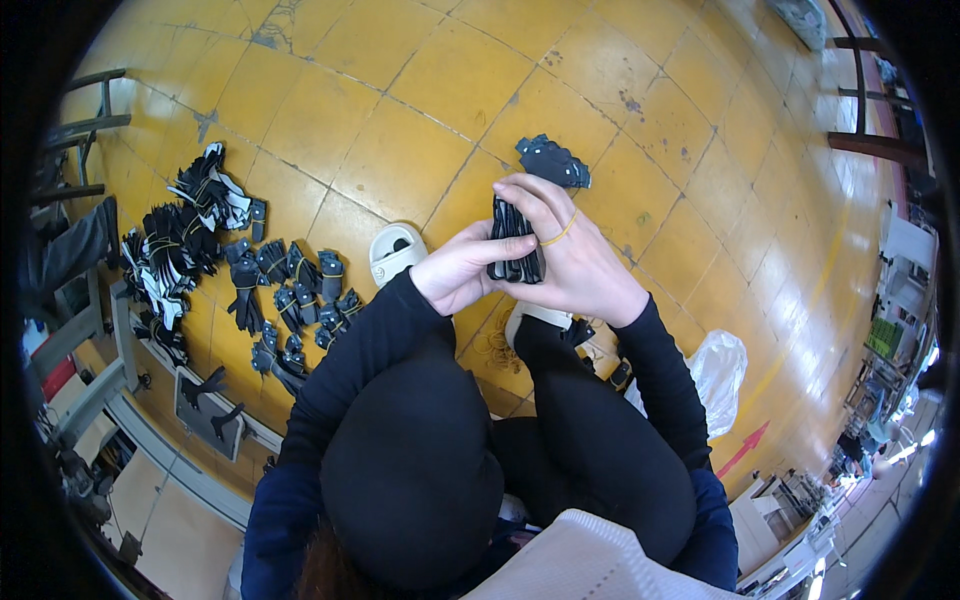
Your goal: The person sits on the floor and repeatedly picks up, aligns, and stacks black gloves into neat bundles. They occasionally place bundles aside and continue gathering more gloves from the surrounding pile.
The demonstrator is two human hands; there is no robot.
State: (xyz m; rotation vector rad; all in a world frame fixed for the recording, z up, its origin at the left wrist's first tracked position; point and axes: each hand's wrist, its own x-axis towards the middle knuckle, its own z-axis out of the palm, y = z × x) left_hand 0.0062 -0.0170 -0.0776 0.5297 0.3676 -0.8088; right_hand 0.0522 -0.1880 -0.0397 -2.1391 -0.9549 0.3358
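A compact stack of black folded gloves (516, 240) is held between my two hands, above the floor and in front of my knees. My left hand (462, 262) grips its near left side, the thumb lying across the front. Over the top and right side curl the fingers of my right hand (575, 240). A thin yellow rubber band (561, 230) lies around part of my right hand. Just beyond my hands, a dark grey pile of flat gloves (553, 162) rests on the floor.
Banded glove bundles (300, 285) and a larger black-and-white glove heap (175, 250) lie at the left. Loose rubber bands (497, 348) sit near my foot. A white slipper (396, 250), a clear plastic bag (718, 378) and a grey metal frame (120, 340) are nearby.
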